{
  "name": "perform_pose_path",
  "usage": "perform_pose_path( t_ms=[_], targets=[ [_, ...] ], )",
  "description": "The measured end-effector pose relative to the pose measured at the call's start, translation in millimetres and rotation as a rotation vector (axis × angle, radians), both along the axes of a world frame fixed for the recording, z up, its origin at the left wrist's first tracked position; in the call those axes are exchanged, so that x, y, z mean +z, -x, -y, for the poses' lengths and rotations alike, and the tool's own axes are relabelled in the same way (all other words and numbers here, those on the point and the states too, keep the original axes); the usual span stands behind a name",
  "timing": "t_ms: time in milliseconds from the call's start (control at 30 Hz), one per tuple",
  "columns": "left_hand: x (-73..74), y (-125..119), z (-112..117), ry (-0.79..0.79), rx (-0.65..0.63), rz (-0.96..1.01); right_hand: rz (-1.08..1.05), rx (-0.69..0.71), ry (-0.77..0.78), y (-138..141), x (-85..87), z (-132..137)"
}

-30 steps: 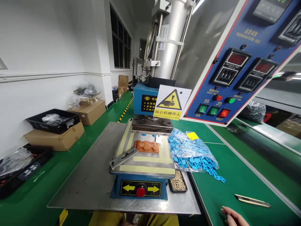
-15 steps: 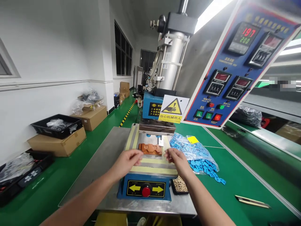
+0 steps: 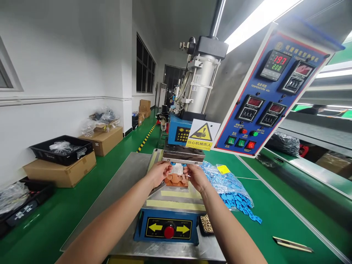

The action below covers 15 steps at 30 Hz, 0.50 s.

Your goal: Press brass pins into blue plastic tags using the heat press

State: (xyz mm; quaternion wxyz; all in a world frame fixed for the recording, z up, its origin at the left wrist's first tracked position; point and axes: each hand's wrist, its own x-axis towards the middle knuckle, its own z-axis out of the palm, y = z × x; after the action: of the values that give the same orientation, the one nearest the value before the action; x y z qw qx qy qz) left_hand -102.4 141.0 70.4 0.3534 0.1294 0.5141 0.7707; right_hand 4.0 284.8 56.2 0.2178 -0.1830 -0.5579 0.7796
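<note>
Both my hands reach under the metal press plate [image 3: 183, 156], where two small blue plastic pieces sit against its underside. My left hand [image 3: 158, 173] pinches at the left blue piece [image 3: 173, 163], thumb and fingers together. At the right blue piece [image 3: 184, 165], my right hand [image 3: 197, 177] has its fingertips closed in the same way, partly covering it. Just below lies an orange-brown block [image 3: 176, 180] with a notched top, fixed on the machine bed [image 3: 176, 205] between my hands.
A control panel [image 3: 255, 121] leans over the right side, beside a warning sign [image 3: 204, 134]. Right of the machine are a bag of blue pieces [image 3: 228, 187], a black tray of small brass-coloured parts [image 3: 206, 223] and a utility knife [image 3: 293, 244]. A red button [image 3: 168, 231] is in front.
My hands have moved forward and up from beside the orange-brown block to the blue pieces under the press plate. The camera view has shifted slightly.
</note>
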Motion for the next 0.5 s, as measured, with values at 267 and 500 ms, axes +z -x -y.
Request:
perform_pose_path(
  t_ms=[267,500],
  targets=[
    [12.1,0,-2,0.019,-0.011,0.047,0.026,0.009,0.082,4,5.1,0],
    [21.0,-3,-3,0.074,0.027,0.051,0.065,0.004,0.115,5,7.9,-1]
  ],
)
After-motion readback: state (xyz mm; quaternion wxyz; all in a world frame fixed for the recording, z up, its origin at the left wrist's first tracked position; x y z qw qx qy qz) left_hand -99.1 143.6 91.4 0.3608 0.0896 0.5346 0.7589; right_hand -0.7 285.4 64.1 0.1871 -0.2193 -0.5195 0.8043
